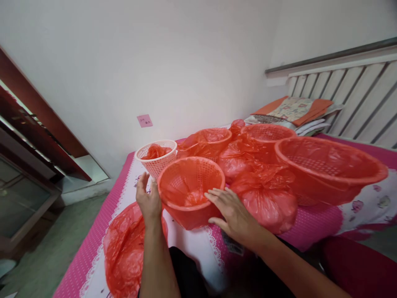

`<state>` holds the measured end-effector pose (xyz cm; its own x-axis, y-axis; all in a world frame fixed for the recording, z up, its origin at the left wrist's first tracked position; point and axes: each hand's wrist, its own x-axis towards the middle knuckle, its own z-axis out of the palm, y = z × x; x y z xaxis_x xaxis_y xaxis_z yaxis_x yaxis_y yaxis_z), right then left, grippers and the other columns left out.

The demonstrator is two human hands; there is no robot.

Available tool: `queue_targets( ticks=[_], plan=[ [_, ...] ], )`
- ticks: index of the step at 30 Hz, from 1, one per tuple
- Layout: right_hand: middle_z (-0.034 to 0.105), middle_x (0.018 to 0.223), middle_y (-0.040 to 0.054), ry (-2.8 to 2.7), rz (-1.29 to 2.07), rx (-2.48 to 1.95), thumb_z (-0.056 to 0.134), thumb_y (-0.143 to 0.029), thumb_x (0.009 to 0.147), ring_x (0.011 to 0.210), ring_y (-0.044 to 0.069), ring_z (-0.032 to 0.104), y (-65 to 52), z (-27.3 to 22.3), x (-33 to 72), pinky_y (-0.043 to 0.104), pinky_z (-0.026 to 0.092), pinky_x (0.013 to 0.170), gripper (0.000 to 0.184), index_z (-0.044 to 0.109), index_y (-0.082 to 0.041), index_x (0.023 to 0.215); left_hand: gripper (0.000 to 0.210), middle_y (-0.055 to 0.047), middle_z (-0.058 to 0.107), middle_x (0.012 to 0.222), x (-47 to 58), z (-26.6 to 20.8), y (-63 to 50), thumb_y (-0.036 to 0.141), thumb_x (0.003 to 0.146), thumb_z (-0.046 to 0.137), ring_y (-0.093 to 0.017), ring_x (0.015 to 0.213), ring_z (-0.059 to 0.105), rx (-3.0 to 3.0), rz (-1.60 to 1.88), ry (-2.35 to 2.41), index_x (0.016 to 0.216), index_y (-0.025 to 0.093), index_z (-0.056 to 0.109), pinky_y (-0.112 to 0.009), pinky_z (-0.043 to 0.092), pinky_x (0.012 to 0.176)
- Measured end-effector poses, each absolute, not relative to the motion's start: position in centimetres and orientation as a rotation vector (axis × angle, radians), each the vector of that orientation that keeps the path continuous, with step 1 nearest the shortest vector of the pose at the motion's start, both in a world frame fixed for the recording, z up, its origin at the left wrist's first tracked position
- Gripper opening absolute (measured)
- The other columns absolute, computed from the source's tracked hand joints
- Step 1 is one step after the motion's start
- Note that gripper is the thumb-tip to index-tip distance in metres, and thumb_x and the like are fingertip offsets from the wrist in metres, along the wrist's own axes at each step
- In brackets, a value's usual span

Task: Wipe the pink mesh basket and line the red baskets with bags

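Observation:
A round plastic basket [189, 217] lined with a red plastic bag [180, 178] stands in front of me, the bag folded over its rim. My right hand [231, 211] lies at the basket's right rim, fingers stretched over the edge and thumb apart. Beside the left rim is my left hand [149, 198], its fingers raised and apart, holding nothing; whether it touches the basket I cannot tell. Left of my left forearm lies a loose, crumpled red bag [125, 248]. A knotted, full-looking red bag [268, 203] sits just right of my right hand.
Behind stands a pale basket [158, 165] with a red bag inside. More red-lined baskets [331, 182] stand at the right and back. Folded cloths [294, 109] are stacked by the white slatted headboard [356, 95]. Everything rests on a pink and white bedspread [96, 244].

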<state>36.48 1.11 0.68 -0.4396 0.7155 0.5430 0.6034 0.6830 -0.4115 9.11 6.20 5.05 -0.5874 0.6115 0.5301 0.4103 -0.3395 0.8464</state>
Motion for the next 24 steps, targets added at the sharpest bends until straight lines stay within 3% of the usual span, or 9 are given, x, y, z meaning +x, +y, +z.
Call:
queue_targets(
  ticks=[2, 4, 8, 11, 14, 17, 21, 24],
  plan=[
    [0.061, 0.152, 0.0116, -2.063, 0.185, -1.024, 0.07, -0.02, 0.094, 0.145, 0.033, 0.052, 1.2, 0.2, 37.4, 0.062, 0.038, 0.124, 0.067, 0.048, -0.03, 0.157, 0.041, -0.015, 0.076, 0.125, 9.6, 6.5, 4.6, 0.046, 0.097, 0.06, -0.026, 0.122, 0.07, 1.58, 1.978, 1.674, 0.123, 0.017, 0.069, -0.043, 0.049, 0.114],
    [0.059, 0.153, 0.0126, -1.949, 0.178, -1.067, 0.065, -0.024, 0.098, 0.145, 0.033, 0.053, 1.3, -0.5, 38.2, 0.061, 0.042, 0.122, 0.064, 0.046, -0.029, 0.158, 0.035, -0.011, 0.078, 0.12, 10.7, 7.7, 3.2, 0.046, 0.095, 0.063, -0.026, 0.118, 0.071, 1.809, 1.727, 1.618, 0.116, 0.02, 0.073, -0.043, 0.05, 0.111],
    [0.056, 0.154, 0.0164, -1.785, 0.192, -1.143, 0.056, -0.028, 0.103, 0.146, 0.032, 0.051, 1.4, -2.3, 39.5, 0.059, 0.044, 0.121, 0.059, 0.042, -0.025, 0.16, 0.044, -0.009, 0.076, 0.132, 14.5, 8.0, 1.5, 0.037, 0.083, 0.081, -0.03, 0.127, 0.068, 2.042, 1.137, 1.454, 0.125, 0.025, 0.074, -0.046, 0.048, 0.114],
    [0.057, 0.153, 0.0169, -1.748, 0.231, -1.176, 0.054, -0.031, 0.104, 0.146, 0.032, 0.052, 1.5, -3.2, 40.0, 0.059, 0.045, 0.121, 0.056, 0.044, -0.024, 0.158, 0.055, -0.013, 0.074, 0.136, 17.2, 6.7, 1.4, 0.025, 0.078, 0.085, -0.035, 0.13, 0.066, 2.154, 0.92, 1.449, 0.132, 0.025, 0.072, -0.05, 0.046, 0.115],
    [0.059, 0.15, 0.0164, -1.733, 0.266, -1.198, 0.054, -0.032, 0.103, 0.143, 0.032, 0.055, 1.5, -3.5, 40.3, 0.06, 0.046, 0.12, 0.052, 0.048, -0.024, 0.153, 0.061, -0.02, 0.074, 0.133, 18.5, 5.6, 1.8, 0.016, 0.077, 0.082, -0.039, 0.125, 0.069, 2.264, 0.673, 1.595, 0.137, 0.018, 0.068, -0.05, 0.049, 0.109],
    [0.062, 0.145, 0.0165, -1.716, 0.297, -1.202, 0.054, -0.033, 0.102, 0.14, 0.031, 0.057, 1.6, -3.8, 40.4, 0.058, 0.046, 0.119, 0.047, 0.052, -0.023, 0.148, 0.057, -0.025, 0.076, 0.124, 18.8, 5.2, 2.1, 0.018, 0.082, 0.078, -0.04, 0.118, 0.072, 2.309, 0.409, 1.742, 0.138, 0.012, 0.066, -0.048, 0.052, 0.1],
    [0.064, 0.141, 0.0146, -1.698, 0.362, -1.206, 0.055, -0.031, 0.1, 0.137, 0.03, 0.06, 1.8, -4.6, 40.3, 0.057, 0.047, 0.118, 0.042, 0.057, -0.025, 0.142, 0.039, -0.022, 0.08, 0.11, 18.9, 5.0, 2.3, 0.023, 0.085, 0.073, -0.039, 0.109, 0.075, 2.34, 0.182, 1.851, 0.124, 0.015, 0.072, -0.045, 0.053, 0.092],
    [0.065, 0.139, 0.0145, -1.681, 0.38, -1.206, 0.056, -0.032, 0.099, 0.135, 0.031, 0.061, 1.9, -5.1, 40.4, 0.058, 0.048, 0.117, 0.04, 0.059, -0.024, 0.138, 0.022, -0.02, 0.081, 0.106, 19.2, 5.0, 2.5, 0.022, 0.094, 0.059, -0.036, 0.104, 0.076, 2.375, 0.12, 1.877, 0.106, 0.018, 0.077, -0.045, 0.051, 0.09]
  ],
)
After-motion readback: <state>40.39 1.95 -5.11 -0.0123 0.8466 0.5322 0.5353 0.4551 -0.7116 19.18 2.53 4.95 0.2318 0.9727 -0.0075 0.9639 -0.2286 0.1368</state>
